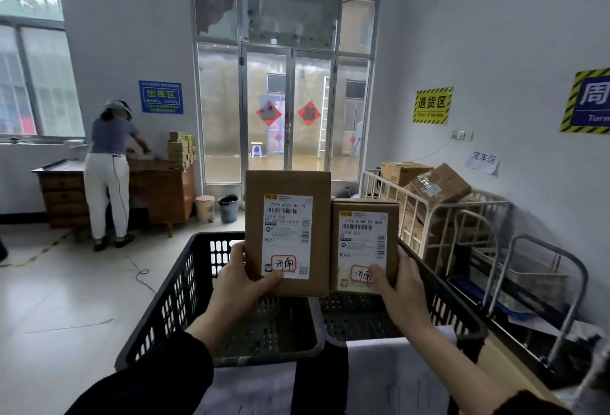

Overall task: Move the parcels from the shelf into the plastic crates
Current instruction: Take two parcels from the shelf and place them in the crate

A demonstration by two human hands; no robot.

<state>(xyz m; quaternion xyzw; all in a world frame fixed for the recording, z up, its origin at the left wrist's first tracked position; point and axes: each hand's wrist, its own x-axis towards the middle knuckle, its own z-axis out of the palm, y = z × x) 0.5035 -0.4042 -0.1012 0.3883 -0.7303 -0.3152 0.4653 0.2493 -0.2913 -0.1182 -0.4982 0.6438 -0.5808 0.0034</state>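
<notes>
My left hand (242, 279) grips the lower left corner of a tall brown parcel (287, 183) with a white label, held upright. My right hand (397, 282) grips the bottom of a smaller brown parcel (364, 246), also upright and touching the tall one's right side. Both parcels hang above two black plastic crates: the left crate (171, 299) and the right crate (452, 312), which stand side by side below my arms. The insides of both crates show only bare perforated floor. No shelf is in view.
A white metal cage cart (435, 213) full of cardboard boxes stands at the right, with a metal trolley frame (541, 282) nearer me. Another person (110, 170) works at a wooden desk (158, 190) at the left. Two small bins (218, 208) sit by the glass door.
</notes>
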